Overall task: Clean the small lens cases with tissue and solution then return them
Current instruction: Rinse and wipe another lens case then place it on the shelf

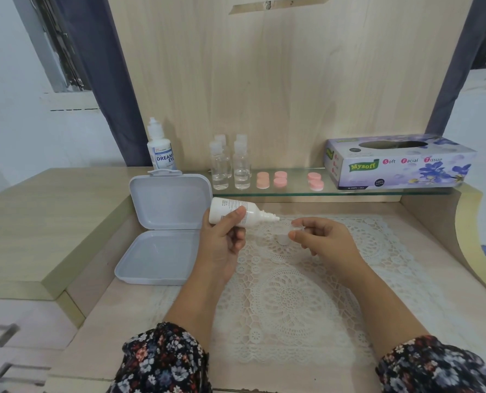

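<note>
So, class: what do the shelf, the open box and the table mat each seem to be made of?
Shelf: seemingly glass, glossy; its edge is greenish and see-through.
Open box: likely moulded plastic, smooth pale grey, with rounded corners and a hinged lid.
Table mat: looks like white lace or crochet, matte, with an openwork pattern.

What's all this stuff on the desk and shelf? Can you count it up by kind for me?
White solution bottles: 2 (one standing, one held in the left hand)
Clear small bottles: 4
Pink lens cases: 6
Clear lens case, pinched by the right hand: 1
Small white cap on the doily: 1
Tissue box: 1
Open white box: 1
Lace doily: 1
Total: 17
</note>
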A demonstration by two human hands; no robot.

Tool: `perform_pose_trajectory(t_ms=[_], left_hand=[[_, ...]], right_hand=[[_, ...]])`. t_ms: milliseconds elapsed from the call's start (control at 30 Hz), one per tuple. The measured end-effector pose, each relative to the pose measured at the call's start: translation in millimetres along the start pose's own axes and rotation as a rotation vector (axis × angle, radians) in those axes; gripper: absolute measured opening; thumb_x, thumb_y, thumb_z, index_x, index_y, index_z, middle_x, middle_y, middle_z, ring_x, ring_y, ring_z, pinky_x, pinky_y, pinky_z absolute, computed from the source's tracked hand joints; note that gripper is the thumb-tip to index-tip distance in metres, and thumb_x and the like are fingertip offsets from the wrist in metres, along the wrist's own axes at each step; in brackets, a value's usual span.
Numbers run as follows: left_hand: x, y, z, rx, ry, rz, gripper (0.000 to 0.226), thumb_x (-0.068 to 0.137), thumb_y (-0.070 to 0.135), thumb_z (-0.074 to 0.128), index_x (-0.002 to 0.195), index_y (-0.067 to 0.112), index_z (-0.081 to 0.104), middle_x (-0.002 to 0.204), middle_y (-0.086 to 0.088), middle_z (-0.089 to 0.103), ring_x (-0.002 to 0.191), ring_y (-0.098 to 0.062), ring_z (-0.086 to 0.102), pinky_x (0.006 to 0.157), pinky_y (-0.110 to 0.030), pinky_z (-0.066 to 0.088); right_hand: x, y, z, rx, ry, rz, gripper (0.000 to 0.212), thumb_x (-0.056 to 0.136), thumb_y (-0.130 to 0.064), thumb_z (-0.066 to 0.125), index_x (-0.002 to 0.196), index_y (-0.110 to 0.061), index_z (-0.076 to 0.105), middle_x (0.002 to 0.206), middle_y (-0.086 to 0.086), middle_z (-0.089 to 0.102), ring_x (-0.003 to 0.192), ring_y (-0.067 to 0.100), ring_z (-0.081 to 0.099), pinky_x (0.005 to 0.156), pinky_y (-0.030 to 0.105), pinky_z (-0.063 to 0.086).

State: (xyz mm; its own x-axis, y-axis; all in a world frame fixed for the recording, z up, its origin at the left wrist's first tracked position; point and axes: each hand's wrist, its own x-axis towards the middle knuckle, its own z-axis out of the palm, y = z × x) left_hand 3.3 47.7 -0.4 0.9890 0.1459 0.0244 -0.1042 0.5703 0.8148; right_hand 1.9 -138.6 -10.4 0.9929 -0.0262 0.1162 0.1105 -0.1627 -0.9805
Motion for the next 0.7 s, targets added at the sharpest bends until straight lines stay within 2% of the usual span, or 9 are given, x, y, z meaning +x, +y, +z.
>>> perform_pose_trajectory(t_ms=[233,367,700], left_hand=[[1.3,-1.2,-0.3,0.015,0.006,-0.002,0.026,0.075,0.006,0.069,0.091,0.016,0.051,0.073,-0.005,0.060,0.043,-0.008,0.042,0.034,-0.017,0.029],[-0.3,-0.2,0.9,0.011,-0.001,0.001,0.036,0.064,0.013,0.072,0.093,0.016,0.051,0.071,-0.004,0.061,0.043,-0.009,0.043,0.034,-0.017,0.030],[-0.7,-0.1,0.5,0.011,0.003,-0.006,0.034,0.067,0.012,0.071,0.094,0.016,0.051,0.072,-0.004,0.062,0.043,-0.008,0.044,0.034,-0.016,0.031]], right_hand=[[-0.4,-0.6,0.0,0.000,0.003,0.001,0.016,0.080,-0.014,0.076,0.096,-0.017,0.072,0.065,-0.002,0.058,0.052,0.000,0.052,0.060,0.016,0.042],[-0.4,-0.4,-0.2,0.006,0.001,-0.003,0.017,0.080,-0.014,0.076,0.096,-0.017,0.072,0.062,-0.004,0.057,0.050,-0.001,0.051,0.059,0.014,0.042],[-0.1,0.3,-0.5,0.009,-0.004,-0.007,0.016,0.080,-0.013,0.075,0.095,-0.018,0.072,0.064,-0.001,0.056,0.050,-0.001,0.050,0.056,0.013,0.042]])
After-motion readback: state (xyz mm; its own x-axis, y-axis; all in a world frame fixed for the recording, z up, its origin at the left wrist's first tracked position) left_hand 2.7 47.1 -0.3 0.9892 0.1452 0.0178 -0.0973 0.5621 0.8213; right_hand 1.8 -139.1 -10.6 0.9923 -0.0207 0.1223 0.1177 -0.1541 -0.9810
